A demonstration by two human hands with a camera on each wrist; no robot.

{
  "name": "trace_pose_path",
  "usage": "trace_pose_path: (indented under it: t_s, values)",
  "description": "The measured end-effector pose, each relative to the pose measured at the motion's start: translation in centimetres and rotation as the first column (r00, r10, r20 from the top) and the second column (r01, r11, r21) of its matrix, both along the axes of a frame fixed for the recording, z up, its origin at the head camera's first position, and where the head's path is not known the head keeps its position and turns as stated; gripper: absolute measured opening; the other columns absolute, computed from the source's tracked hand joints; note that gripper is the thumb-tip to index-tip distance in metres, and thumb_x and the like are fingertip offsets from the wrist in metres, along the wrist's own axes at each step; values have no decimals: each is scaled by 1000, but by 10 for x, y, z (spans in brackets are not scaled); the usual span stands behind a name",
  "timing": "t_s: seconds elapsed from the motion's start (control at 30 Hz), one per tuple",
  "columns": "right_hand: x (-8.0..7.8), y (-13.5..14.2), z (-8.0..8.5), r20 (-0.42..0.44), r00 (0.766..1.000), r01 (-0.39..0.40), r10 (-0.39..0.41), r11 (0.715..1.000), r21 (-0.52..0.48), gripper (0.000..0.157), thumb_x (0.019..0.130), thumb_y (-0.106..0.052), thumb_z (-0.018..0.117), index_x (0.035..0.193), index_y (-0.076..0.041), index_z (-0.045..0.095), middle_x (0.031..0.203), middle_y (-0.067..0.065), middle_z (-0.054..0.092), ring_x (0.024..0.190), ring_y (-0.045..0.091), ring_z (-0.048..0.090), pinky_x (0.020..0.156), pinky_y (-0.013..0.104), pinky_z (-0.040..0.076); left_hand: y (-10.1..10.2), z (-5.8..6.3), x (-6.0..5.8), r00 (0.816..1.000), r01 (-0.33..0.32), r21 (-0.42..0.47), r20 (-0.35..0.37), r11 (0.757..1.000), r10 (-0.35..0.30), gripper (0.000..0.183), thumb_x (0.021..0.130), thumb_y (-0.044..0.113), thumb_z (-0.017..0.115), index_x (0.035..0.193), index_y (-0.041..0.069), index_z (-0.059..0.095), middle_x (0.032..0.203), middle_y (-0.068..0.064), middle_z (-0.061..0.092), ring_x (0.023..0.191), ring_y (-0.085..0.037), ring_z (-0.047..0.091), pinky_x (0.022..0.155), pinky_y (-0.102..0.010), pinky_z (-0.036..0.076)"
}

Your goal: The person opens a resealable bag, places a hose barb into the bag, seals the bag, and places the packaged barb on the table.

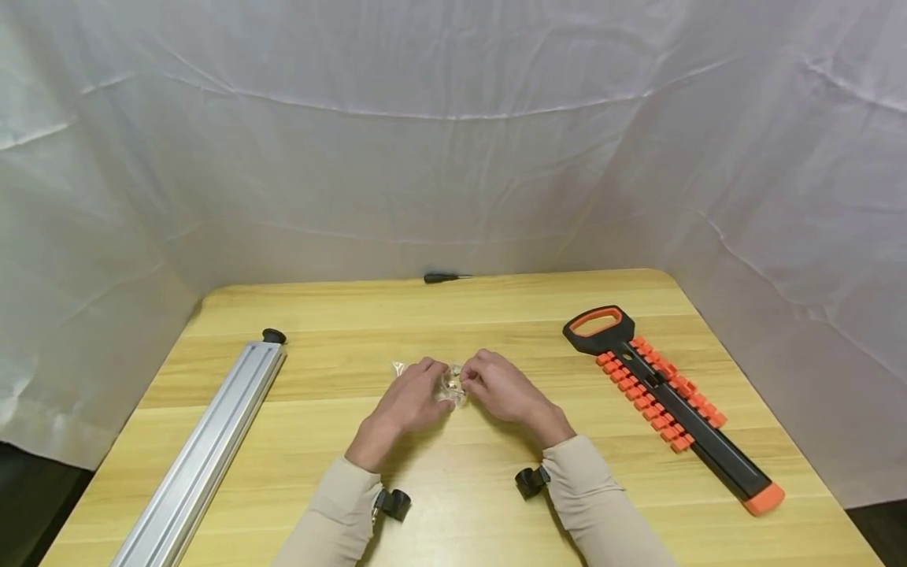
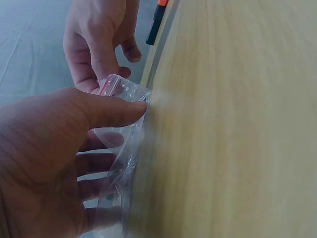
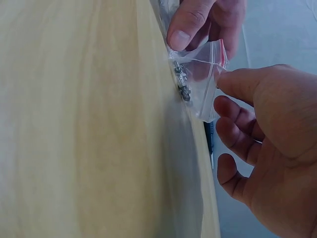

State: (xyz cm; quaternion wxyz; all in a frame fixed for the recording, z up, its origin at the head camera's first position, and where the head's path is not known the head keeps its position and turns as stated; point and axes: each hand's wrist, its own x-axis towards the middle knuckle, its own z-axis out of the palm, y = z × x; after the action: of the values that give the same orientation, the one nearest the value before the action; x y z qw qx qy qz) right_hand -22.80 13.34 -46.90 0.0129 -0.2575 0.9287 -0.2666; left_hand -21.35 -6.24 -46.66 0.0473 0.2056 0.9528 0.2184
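Observation:
A small clear zip bag (image 3: pixel 198 87) with a red line along its zip edge lies low at the wooden table, between the two hands. Inside it, in the right wrist view, several small metal screws (image 3: pixel 182 84) gather at the bottom. My left hand (image 1: pixel 414 394) grips the bag, its thumb across the front and its fingers showing through the plastic behind. Opposite, my right hand (image 1: pixel 505 387) pinches the zip edge with thumb and index finger; its other fingers curl loosely below. In the head view the hands partly cover the bag.
A long silver metal rail (image 1: pixel 205 457) with a black knob lies along the left side. On the right lies a black bar (image 1: pixel 708 437) with a looped handle and rows of orange clips. A small black-handled screwdriver (image 1: pixel 441 278) rests at the back edge, before a pale curtain (image 1: pixel 439 173).

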Motion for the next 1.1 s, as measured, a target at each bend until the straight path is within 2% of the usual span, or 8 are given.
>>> trace_pose_path:
  t_s: [0.23, 0.37, 0.5, 0.8, 0.93, 1.1]
  values:
    - [2, 0, -1, 21, 1000, 19, -18, 1000, -9, 7, 95, -19, 61, 97, -18, 68, 92, -7, 56, 85, 6, 51, 82, 28, 49, 0, 1, 0, 1000, 0, 10, -1, 1000, 0, 60, 84, 32, 74, 135, 10, 51, 128, -7, 57, 114, -26, 56, 99, -40, 49]
    - [5, 3, -1, 45, 999, 23, -22, 1000, -19, 11, 97, -24, 58, 99, -19, 68, 87, -9, 55, 77, 6, 49, 72, 24, 46, 0, 1, 0, 1000, -16, 0, 6, 1000, 16, 62, 83, 33, 75, 136, 11, 51, 127, -7, 57, 113, -25, 57, 98, -40, 49]
    - [7, 5, 0, 76, 997, 6, -2, 999, -43, 12, 97, -29, 58, 94, -23, 68, 76, -11, 55, 69, 6, 49, 62, 22, 43, -1, 1, -1, 1000, -28, -9, 9, 1000, 28, 60, 83, 33, 75, 133, 11, 53, 130, -5, 57, 116, -25, 56, 99, -41, 49]
    - [10, 4, -2, 23, 1000, -20, 20, 1000, -21, 8, 91, -26, 66, 83, -24, 66, 71, -14, 55, 62, 3, 49, 58, 19, 43, -1, -1, -4, 1000, -9, 9, -5, 1000, 9, 58, 83, 33, 75, 131, 6, 56, 137, -5, 54, 126, -26, 50, 107, -40, 44]
    - [13, 2, -1, 30, 1000, -5, 6, 999, -34, 8, 90, -24, 67, 82, -23, 67, 70, -13, 55, 61, 2, 49, 56, 19, 43, -4, -6, -7, 1000, -3, 38, -18, 999, 3, 58, 81, 32, 77, 129, 7, 59, 138, -5, 53, 128, -27, 48, 109, -42, 41]
    - [16, 2, 1, 9, 1000, 20, -19, 999, -37, 7, 88, -23, 67, 81, -24, 67, 70, -15, 56, 61, 2, 49, 57, 19, 43, -10, -6, -10, 1000, -21, 137, -3, 990, 22, 53, 79, 26, 78, 127, 12, 59, 135, -4, 54, 127, -26, 47, 107, -42, 43]
